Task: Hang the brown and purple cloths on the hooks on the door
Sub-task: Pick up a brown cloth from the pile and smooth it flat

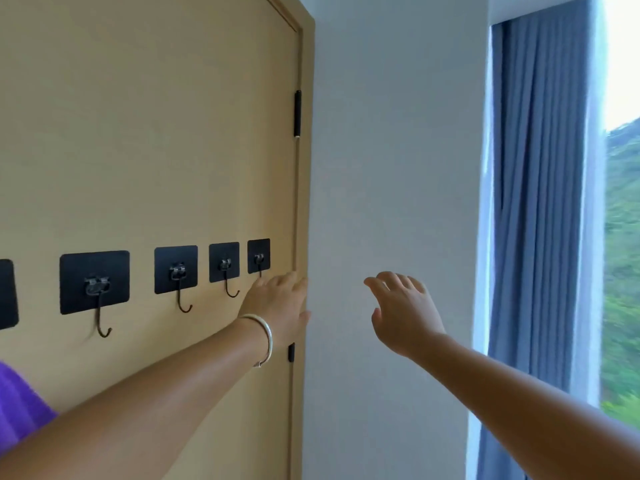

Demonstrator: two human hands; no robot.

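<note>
A purple cloth (pixel 20 407) showed at the lower left, below bare hooks (pixel 180 282) on the tan door (pixel 156 133). The left hand (pixel 277 306) reached open-fingered beside the door's edge; the right hand (pixel 401 310) hovered open before a white wall (pixel 391 150).

- The door (pixel 156 133) is tan and smooth, with black hinges on its right edge.
- A row of black square adhesive hooks (pixel 176 271) crosses it, each with a bare metal J-hook hanging down.
- The purple cloth (pixel 17 407) shows only as a ribbed corner at the lower left, below the row.
</note>
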